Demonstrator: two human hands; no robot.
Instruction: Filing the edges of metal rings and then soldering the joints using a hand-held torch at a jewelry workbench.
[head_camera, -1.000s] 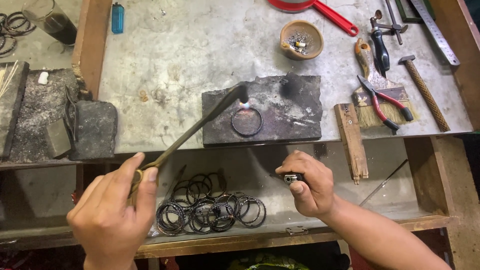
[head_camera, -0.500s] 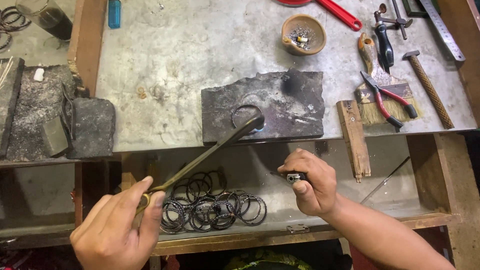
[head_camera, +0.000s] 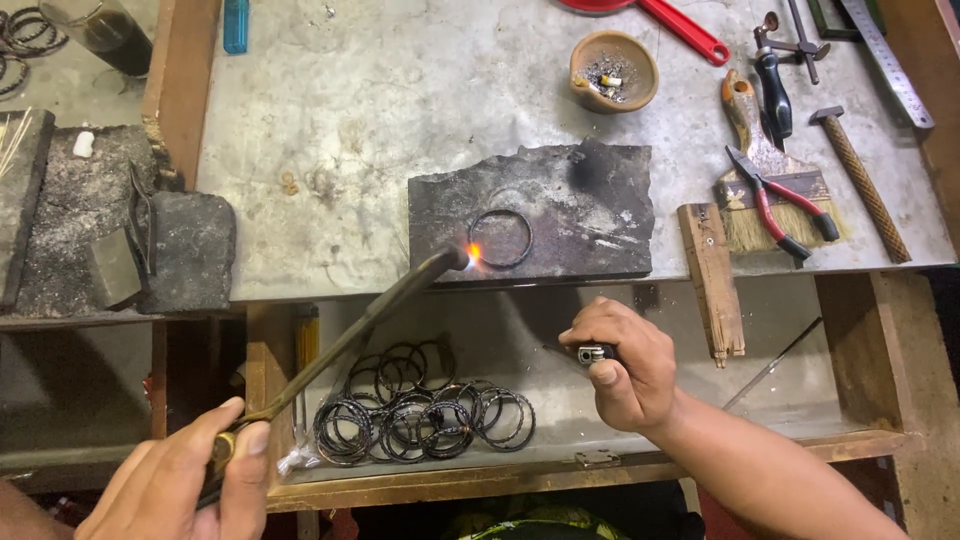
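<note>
In the head view, we see our left hand, at the lower left of the frame, clamped around the handle of a long torch that slants up toward the centre, where a small orange flame burns at its tip. The flame touches the left edge of a single dark ring lying flat on a charred slab in the middle of the grey tabletop. Our right hand, lower centre right, is closed around a small lighter, held just below the slab's front edge. We judge the work as underway: the torch is lit and heating has begun on this one ring, with no sign yet that its joint is finished, while a heap of dark rings waits in the open drawer at the bottom centre. As for packages, labels and signs, we find almost none: a small blue lighter-shaped case lies at the upper left, a round brown dish holding butts sits at the upper centre, and no readable label shows anywhere.
</note>
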